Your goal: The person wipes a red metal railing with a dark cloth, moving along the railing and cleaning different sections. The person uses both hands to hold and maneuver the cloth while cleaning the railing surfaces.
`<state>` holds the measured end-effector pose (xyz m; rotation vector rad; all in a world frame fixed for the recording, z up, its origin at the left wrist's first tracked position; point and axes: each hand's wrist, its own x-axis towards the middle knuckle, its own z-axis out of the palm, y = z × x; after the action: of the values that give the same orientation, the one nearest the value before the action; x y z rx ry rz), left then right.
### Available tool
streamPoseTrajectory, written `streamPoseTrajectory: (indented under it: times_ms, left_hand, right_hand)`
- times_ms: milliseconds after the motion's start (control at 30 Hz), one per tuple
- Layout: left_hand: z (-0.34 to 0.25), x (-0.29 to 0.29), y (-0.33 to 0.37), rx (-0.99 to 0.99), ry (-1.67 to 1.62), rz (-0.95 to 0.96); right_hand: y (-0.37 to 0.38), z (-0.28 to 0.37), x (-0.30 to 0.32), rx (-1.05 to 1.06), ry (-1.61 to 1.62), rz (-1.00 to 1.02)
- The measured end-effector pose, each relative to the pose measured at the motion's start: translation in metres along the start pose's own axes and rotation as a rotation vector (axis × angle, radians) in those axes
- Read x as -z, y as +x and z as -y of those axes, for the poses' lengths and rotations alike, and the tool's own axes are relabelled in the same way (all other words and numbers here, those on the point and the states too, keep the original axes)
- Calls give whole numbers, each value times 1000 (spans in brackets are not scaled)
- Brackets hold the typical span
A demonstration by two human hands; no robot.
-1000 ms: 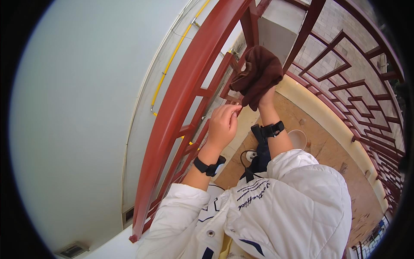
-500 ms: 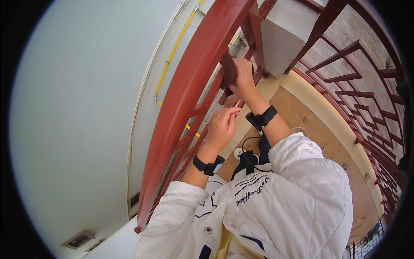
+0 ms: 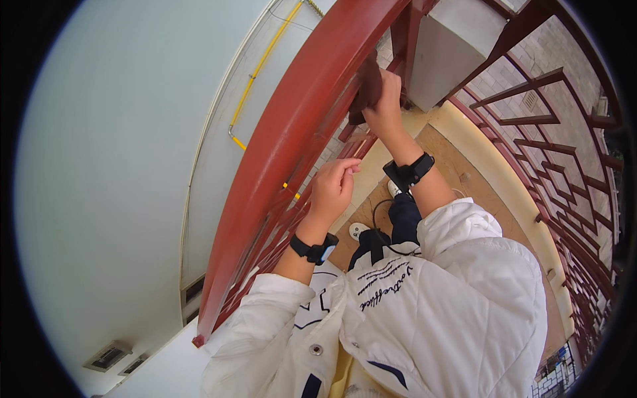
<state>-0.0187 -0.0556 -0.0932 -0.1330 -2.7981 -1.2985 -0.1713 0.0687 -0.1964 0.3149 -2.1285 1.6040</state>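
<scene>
My right hand (image 3: 385,103) grips a dark brown cloth (image 3: 368,86) and presses it against the inner side of a red railing (image 3: 292,113). The cloth hangs in folds, and part of it is hidden behind the rail and my fingers. Lower down and to the left, my left hand (image 3: 330,191) hovers beside the railing with its fingers loosely curled in. Nothing shows in that hand. The railing's broad top bar curves from the upper middle to the lower left, with thinner bars below it.
A pale grey post (image 3: 454,50) stands at the railing's far end. Another dark red lattice railing (image 3: 564,176) curves along the right, above a cream ledge (image 3: 511,166). Brown floor (image 3: 458,162) lies under my shoes. A yellow pipe (image 3: 262,63) runs along the wall beyond.
My right hand and the cloth have moved farther up along the railing. My left hand has shifted slightly left. The view has tilted a little, with both shoes now showing.
</scene>
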Motion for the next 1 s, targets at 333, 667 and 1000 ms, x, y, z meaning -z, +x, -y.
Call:
streamPoseTrajectory:
  times_ms: [333, 667, 1000]
  left_hand:
    - [8, 26, -69, 54, -69, -37]
    - [10, 51, -142, 39, -159, -73]
    - [25, 90, -190, 55, -88, -165]
  right_hand:
    - [-42, 37, 28, -766, 1627, -129]
    - [-51, 63, 9, -804, 1790, 165]
    - [-170, 120, -56, -1275, 1383, 789]
